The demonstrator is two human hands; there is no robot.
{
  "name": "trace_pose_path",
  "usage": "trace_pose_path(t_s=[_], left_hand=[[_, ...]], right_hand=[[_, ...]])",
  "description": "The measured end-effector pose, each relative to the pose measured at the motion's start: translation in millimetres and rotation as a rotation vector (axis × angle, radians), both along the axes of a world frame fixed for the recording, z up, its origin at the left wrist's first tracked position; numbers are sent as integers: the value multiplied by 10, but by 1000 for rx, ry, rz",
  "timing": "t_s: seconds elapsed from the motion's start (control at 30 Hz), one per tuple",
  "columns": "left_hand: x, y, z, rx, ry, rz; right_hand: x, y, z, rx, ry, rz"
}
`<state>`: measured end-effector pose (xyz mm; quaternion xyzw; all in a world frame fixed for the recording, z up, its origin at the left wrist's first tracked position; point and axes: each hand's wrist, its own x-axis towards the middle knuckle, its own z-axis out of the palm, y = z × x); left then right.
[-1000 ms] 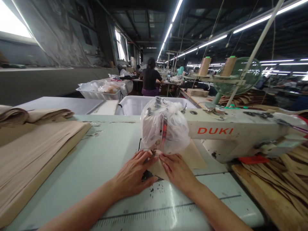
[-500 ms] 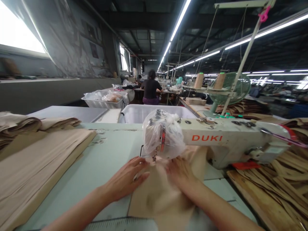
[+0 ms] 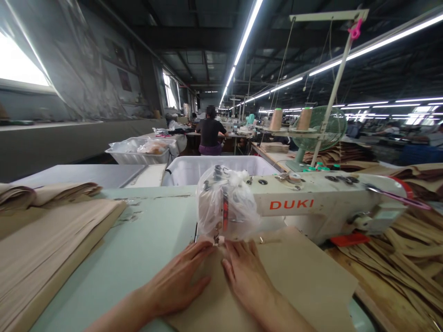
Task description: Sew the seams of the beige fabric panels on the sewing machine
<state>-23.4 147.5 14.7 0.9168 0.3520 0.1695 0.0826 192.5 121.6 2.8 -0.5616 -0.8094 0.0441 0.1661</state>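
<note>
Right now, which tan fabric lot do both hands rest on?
The single flat panel in front of the DUKI machine: left hand and right hand press on it. The thick stack at left and the strip pile at right lie untouched.

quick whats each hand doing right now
Left hand: open, pressed flat on the tan fabric, holding nothing.
Right hand: open, flat on the same fabric beside it, near the sewing machine.
</note>
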Motion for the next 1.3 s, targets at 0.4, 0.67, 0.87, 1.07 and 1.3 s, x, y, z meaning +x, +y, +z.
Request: trace_pose_path(t_s=[0.4,0.67,0.87,1.07,1.3], left_hand=[[-69,-18,-265,317,58,-9],[25,-43,-116,396,57,-5],[-15,2,-290,277,-2,4],[-22,74,-418,256,35,-1],[-44,34,-380,257,39,-3]], right_hand=[[219,81,-196,10,21,186],[209,141,-176,-15,45,168],[204,154,-143,-3,64,151],[204,147,-127,39,78,155],[195,134,-104,6,83,149]])
